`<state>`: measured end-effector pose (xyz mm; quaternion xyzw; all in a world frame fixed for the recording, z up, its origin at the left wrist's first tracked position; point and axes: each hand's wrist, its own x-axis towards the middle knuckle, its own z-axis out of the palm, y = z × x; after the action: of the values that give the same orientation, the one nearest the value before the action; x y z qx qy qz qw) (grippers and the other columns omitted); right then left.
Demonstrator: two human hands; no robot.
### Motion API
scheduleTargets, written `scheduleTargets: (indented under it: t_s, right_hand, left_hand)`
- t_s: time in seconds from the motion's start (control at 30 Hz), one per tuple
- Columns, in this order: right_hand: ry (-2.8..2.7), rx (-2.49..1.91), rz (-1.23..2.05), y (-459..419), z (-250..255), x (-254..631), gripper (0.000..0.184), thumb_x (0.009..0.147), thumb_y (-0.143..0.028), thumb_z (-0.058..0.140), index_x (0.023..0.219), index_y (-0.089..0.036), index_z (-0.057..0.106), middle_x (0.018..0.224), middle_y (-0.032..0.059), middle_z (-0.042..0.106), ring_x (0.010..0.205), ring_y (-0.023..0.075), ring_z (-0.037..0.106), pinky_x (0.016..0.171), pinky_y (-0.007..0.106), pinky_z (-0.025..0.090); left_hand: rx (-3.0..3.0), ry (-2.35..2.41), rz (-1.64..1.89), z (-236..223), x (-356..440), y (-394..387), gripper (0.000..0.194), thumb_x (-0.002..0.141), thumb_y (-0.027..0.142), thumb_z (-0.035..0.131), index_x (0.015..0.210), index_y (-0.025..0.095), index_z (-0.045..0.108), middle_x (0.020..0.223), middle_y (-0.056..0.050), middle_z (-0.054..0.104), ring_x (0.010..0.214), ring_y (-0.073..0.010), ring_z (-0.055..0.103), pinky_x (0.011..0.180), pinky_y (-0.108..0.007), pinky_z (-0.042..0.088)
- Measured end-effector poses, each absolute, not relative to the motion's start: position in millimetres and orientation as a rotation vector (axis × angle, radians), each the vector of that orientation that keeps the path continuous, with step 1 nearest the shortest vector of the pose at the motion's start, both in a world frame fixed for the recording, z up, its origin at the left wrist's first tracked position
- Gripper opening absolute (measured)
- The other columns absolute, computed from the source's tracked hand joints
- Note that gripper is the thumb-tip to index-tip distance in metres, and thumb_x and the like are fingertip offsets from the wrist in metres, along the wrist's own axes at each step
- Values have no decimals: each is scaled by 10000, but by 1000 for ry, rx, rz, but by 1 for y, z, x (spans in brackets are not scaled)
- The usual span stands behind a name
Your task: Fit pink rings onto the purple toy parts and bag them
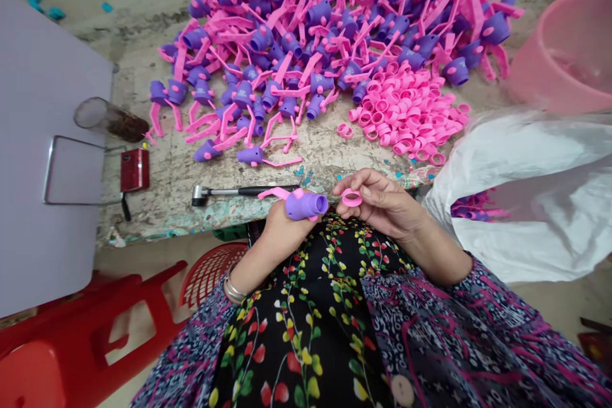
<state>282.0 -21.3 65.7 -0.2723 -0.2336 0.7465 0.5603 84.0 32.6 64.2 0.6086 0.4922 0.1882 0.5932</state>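
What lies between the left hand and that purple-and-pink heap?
A hammer-like tool lies on the table, between the left hand and the heap, in the head view.

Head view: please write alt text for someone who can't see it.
A left hand holds a purple-and-pink plastic part beside a right hand holding a pink ring. Beyond them, a worn table bears heaps of similar parts and pink rings; a white bag stands right.
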Motion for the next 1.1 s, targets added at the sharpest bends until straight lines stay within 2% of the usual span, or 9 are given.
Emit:
scheduleTargets:
  t_s: [0.13, 0.27, 0.43, 0.63, 0.8, 0.97, 1.1]
  right_hand:
    - [-539, -644, 1791, -22, 63, 283, 187, 823, -236, 758, 999, -206, 704, 995, 28, 741, 820, 145, 741, 769, 237, 600]
    - [-525, -654, 1820, -23, 61, 284, 260, 826, -233, 752, 1080, -203, 709, 1039, 36, 748, 934, 162, 729, 873, 268, 582]
    - [-550, -681, 1786, -23, 57, 283, 239, 829, -250, 746, 1065, -226, 719, 1027, 25, 755, 955, 165, 720, 903, 303, 567]
    - [-593, -814, 1682, -22, 52, 281, 260, 782, -273, 783, 1036, -252, 729, 1008, 9, 760, 939, 123, 700, 914, 261, 523]
    - [-578, -850, 1686, -21, 52, 274, 263, 743, -258, 804, 997, -271, 737, 984, -14, 765, 943, 125, 696, 943, 281, 503]
    - [-620, -825, 1711, -19, 48, 266, 256, 754, -251, 794, 1000, -303, 744, 1024, -27, 760, 970, 119, 686, 939, 273, 496]
    - [-664, -842, 1706, -20, 45, 265, 298, 763, -291, 796, 1053, -315, 730, 1082, -14, 743, 1027, 136, 665, 964, 301, 480]
  left_hand:
    - [1452, 1144, 409, 64, 84, 33, 205, 725, 277, 694, 893, 166, 659, 756, -21, 663, 715, -182, 628, 712, -331, 509]
    - [1458, 1136, 411, 63, 82, 33, 201, 724, 294, 687, 882, 177, 649, 767, -23, 672, 719, -184, 633, 717, -333, 513]
    - [1426, 1160, 413, 62, 84, 32, 200, 714, 287, 692, 872, 175, 642, 750, -21, 669, 716, -188, 635, 719, -335, 515]
    - [1425, 1204, 360, 66, 87, 31, 164, 715, 279, 696, 833, 172, 654, 696, -11, 662, 692, -180, 628, 738, -332, 510]
    - [1410, 1179, 368, 71, 91, 30, 154, 717, 270, 697, 834, 176, 661, 721, -10, 675, 688, -168, 625, 717, -316, 513]
    - [1416, 1164, 458, 71, 92, 29, 104, 703, 221, 697, 771, 181, 628, 669, 10, 661, 664, -151, 610, 697, -297, 518]
    - [1447, 1185, 460, 68, 88, 29, 123, 711, 268, 691, 775, 179, 633, 679, -4, 673, 666, -166, 628, 698, -318, 533]
